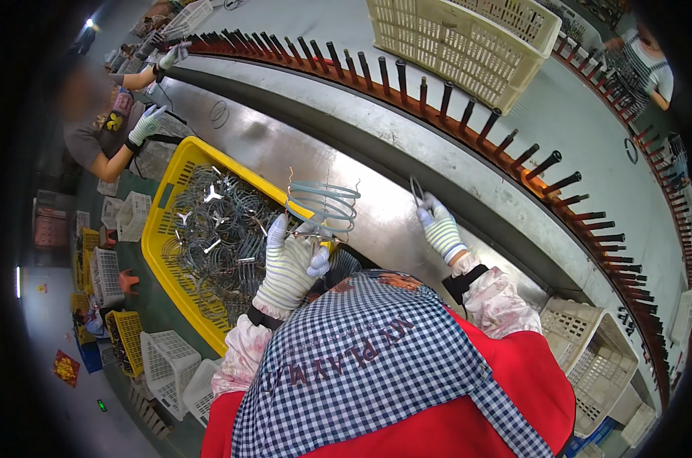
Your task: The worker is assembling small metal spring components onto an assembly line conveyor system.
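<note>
Wire coil (323,208), grey-blue: one, above the metal bench (384,237); lower end grasped by the left hand (287,265), stack axis roughly upright in view. Wire ring (415,189): one, pinched in the right hand's (442,232) fingertips, seen nearly edge-on, right of the coil, well apart.

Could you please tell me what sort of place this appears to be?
Most likely a factory workshop: a yellow crate of wire parts sits by a metal worktable, a long row of dark pegs runs beyond, and another person wears work gloves.
</note>
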`<state>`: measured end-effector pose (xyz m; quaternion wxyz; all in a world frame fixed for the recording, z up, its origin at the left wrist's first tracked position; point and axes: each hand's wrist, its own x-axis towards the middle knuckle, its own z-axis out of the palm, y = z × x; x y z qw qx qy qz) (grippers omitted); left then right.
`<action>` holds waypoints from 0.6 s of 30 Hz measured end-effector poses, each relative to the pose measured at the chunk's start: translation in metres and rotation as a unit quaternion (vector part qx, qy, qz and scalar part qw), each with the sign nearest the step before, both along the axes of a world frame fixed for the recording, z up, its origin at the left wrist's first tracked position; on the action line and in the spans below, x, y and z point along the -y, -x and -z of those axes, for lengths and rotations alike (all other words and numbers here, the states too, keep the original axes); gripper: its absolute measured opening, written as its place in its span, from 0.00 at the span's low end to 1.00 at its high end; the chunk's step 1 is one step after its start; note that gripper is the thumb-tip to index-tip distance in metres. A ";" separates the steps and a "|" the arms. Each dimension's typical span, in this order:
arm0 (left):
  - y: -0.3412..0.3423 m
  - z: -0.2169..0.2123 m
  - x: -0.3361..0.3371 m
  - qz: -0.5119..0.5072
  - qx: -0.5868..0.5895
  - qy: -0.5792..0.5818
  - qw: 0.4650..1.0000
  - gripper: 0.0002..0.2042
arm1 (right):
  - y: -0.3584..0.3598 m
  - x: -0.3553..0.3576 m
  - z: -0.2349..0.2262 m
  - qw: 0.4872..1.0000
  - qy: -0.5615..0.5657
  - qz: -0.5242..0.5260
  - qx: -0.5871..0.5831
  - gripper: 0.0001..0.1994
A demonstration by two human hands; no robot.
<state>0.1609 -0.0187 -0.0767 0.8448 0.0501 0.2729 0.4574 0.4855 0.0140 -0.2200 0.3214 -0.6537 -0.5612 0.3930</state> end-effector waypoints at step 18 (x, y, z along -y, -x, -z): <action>-0.014 -0.025 0.006 0.039 -0.385 -0.251 0.887 0.42 | 0.067 -0.029 -0.160 0.878 0.036 -0.191 -0.437 0.12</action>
